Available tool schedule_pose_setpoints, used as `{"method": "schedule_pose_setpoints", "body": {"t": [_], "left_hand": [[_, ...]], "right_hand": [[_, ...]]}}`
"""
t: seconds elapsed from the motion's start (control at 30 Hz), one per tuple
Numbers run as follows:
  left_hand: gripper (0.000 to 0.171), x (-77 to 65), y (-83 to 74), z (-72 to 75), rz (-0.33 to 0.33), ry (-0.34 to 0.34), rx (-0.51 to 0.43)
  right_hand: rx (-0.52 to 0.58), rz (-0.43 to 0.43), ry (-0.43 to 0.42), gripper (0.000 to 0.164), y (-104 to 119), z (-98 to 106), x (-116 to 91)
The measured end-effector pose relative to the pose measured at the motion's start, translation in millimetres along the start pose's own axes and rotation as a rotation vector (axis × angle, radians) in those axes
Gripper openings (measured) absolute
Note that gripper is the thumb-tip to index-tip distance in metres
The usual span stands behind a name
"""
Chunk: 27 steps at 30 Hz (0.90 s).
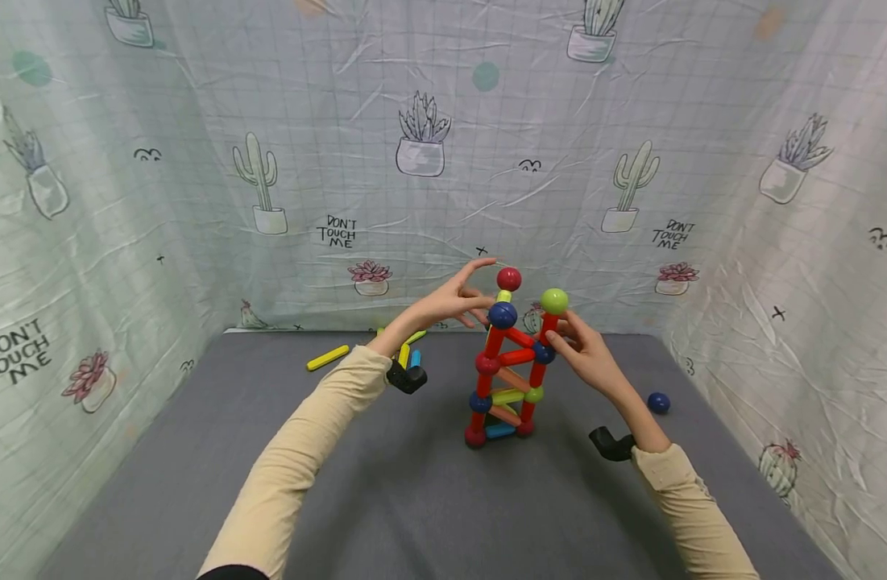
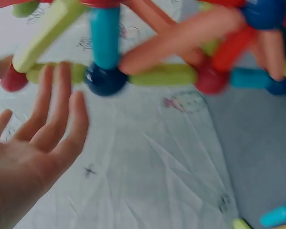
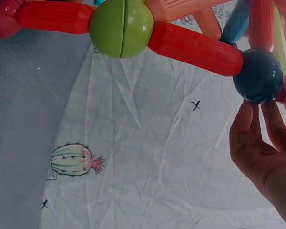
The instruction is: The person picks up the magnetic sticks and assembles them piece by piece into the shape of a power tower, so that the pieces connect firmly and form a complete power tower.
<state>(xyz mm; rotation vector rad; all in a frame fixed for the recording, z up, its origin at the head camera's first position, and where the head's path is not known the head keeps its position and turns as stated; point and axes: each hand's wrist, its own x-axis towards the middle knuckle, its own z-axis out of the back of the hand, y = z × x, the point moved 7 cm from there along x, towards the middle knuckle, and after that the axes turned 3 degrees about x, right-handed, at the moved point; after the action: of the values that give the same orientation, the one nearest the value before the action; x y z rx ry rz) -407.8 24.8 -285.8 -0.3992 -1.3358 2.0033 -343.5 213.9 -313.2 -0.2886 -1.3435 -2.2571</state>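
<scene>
A tall tower of magnetic sticks and balls stands upright in the head view, with red, yellow-green, orange and blue sticks. My left hand is at its upper left, fingers extended. In the left wrist view these fingers lie along a yellow-green stick below the top red ball; firm contact cannot be told. On the other side my right hand holds the tower near its upper dark blue ball, under the green top ball. The right wrist view shows fingertips against that blue ball.
Loose yellow sticks and a blue stick lie at the back left of the grey table. A loose blue ball sits toward the right edge. A printed cloth hangs behind the table and along its sides.
</scene>
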Motion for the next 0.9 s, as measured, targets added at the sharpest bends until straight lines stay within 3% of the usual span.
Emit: {"method": "schedule_pose_setpoints", "body": {"t": [0.1, 0.13, 0.2, 0.33, 0.4, 0.63, 0.77, 0.9], "left_hand": [[0.042, -16.3, 19.4, 11.6, -0.022, -0.109, 0.124], [0.035, -20.3, 33.4, 16.4, -0.059, -0.123, 0.164], [0.025, -34.4, 53.5, 21.7, -0.052, -0.146, 0.31], [0.017, -69.0, 90.1, 29.7, -0.007, -0.136, 0.622], [0.015, -90.7, 99.4, 32.8, 0.064, -0.121, 0.77], [0.018, -148.9, 142.3, 60.5, 0.106, -0.151, 1.215], [0.028, -160.3, 162.3, 70.7, 0.081, -0.159, 1.394], [0.03, -153.0, 175.1, 61.8, -0.003, -0.099, 1.495]], "right_hand": [[0.003, 0.001, 0.0, 0.048, -0.1, 0.7, 0.2], [0.004, 0.002, 0.001, 0.048, -0.2, 0.8, 0.2], [0.014, 0.0, 0.005, 0.048, -0.5, 0.6, 0.2], [0.013, -0.006, 0.02, 0.049, -1.5, 0.1, -0.2], [0.007, -0.014, 0.019, 0.05, -2.0, 0.8, -0.6], [-0.018, -0.03, 0.003, 0.05, -2.6, 3.1, -2.1], [-0.015, -0.021, 0.006, 0.05, -1.7, 2.8, -1.0], [-0.023, -0.005, 0.011, 0.05, -1.7, 0.5, -0.1]]}}
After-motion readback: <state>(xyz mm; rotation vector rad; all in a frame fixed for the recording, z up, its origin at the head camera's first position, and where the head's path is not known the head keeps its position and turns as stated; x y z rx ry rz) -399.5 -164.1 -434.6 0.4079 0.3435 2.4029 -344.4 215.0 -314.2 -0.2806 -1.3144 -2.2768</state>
